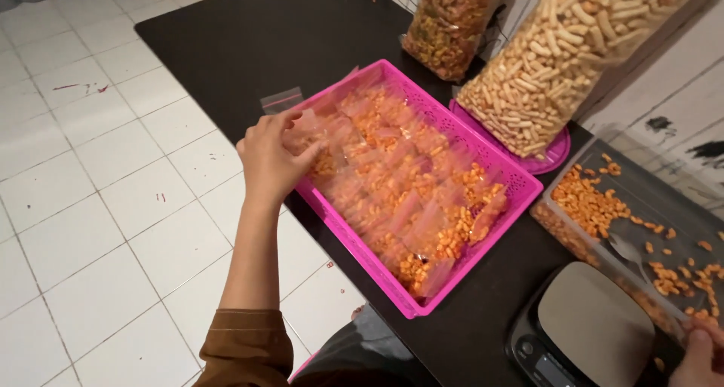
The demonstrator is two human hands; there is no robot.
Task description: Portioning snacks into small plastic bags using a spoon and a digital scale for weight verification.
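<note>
Here, left hand: the left hand point(273, 159) has its fingers curled onto a small clear plastic packet of orange snacks point(320, 140), at the basket's far-left corner.
Right hand: the right hand point(697, 357) shows only at the frame corner; grip cannot be told.
Packet handling: probably light, soft, slippery, contents crushable; best pinched by its sealed top edge.
Container: the pink perforated plastic basket point(483, 149), under the left fingers, is full of like packets.
Nearby: a grey kitchen scale point(592, 327) just beside the right hand.

Brown rolled sleeve point(245, 349), bare hands point(270, 159)
</note>
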